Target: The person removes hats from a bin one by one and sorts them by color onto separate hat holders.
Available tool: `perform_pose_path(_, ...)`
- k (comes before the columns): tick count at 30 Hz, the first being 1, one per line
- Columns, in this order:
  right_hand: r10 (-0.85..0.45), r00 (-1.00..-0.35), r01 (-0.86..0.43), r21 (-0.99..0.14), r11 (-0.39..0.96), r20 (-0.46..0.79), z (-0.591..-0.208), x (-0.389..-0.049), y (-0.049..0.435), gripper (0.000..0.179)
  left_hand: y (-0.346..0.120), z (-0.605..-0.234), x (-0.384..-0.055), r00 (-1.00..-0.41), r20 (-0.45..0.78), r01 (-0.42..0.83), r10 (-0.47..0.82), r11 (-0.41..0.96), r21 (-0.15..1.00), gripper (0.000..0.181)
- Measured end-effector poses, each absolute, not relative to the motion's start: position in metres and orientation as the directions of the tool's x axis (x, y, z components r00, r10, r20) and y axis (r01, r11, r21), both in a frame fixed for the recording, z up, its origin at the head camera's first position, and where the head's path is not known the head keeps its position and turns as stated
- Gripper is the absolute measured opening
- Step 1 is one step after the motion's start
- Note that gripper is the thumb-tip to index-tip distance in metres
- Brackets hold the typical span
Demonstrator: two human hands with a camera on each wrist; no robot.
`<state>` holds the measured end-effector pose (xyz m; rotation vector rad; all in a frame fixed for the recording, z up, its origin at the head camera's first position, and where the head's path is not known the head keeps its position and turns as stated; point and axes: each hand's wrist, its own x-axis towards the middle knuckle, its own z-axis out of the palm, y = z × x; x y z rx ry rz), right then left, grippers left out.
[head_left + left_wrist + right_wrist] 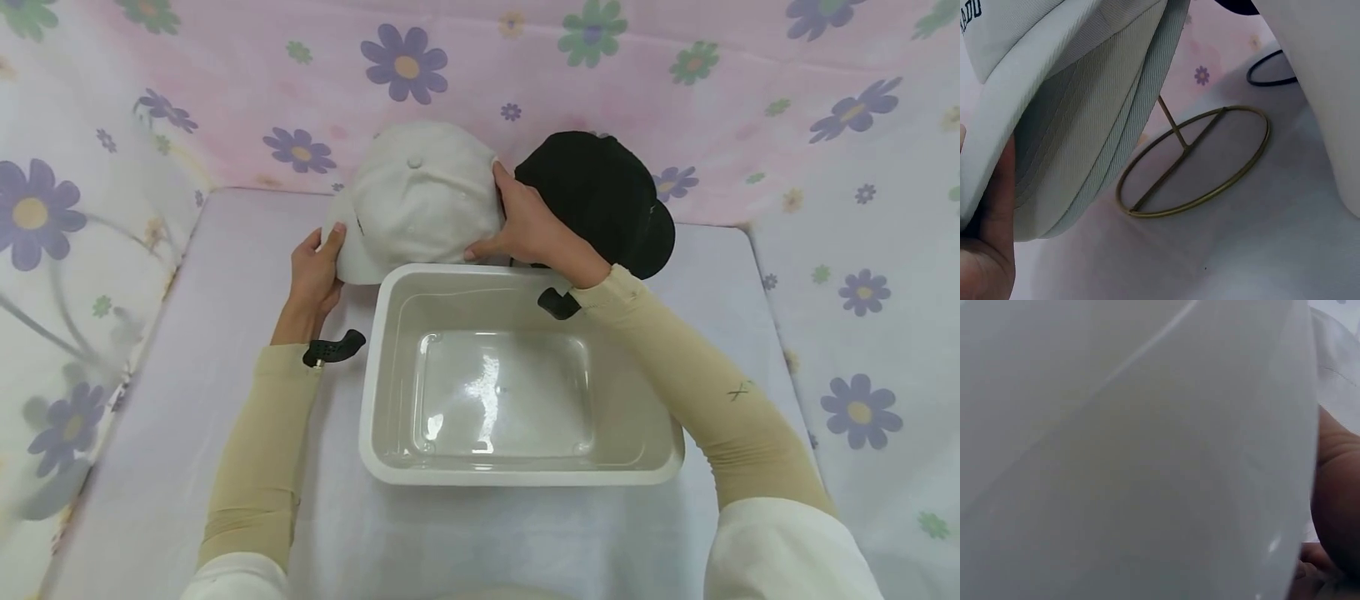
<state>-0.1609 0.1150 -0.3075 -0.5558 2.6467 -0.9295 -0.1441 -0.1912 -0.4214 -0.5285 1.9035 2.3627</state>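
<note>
A white baseball cap (423,187) sits at the back of the table, its brim (1029,81) toward the left. My left hand (309,279) pinches that brim, thumb on top and fingers beneath. At the cap's other side, my right hand (531,221) grips its edge, with the thumb low and the fingers higher up. Below the cap in the left wrist view stands a gold wire stand (1187,148) with an oval base. In the right wrist view a pale basin wall (1135,456) covers most of the hand.
A black cap (588,192) is close behind my right hand, brim to the right. Its dark ring base (1267,84) shows in the left wrist view. A white plastic basin (525,478) stands in front of the caps, under my right forearm. Flowered cloth (480,50) walls the table.
</note>
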Motion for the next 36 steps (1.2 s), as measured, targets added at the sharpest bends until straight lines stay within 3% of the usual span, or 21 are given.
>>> perform_pose_path(17, -0.438, -0.895, -0.276, -0.669, 0.690, -0.083, -0.313, -0.158, 0.114, 0.132, -0.197, -0.410, -0.136, -0.934, -0.324, -0.304, -0.151, -0.139, 0.942, 0.070)
perform_pose_path(28, -0.437, -0.895, -0.281, -0.647, 0.709, -0.090, -0.314, -0.156, 0.113, 0.130, -0.197, -0.403, -0.133, -0.933, -0.317, -0.326, -0.169, 0.031, 0.945, 0.075)
perform_pose_path(36, -0.430, -0.899, -0.270, -0.661, 0.700, -0.088, -0.315, -0.155, 0.112, 0.131, -0.196, -0.401, -0.131, -0.930, -0.326, -0.335, -0.167, 0.026, 0.942, 0.077)
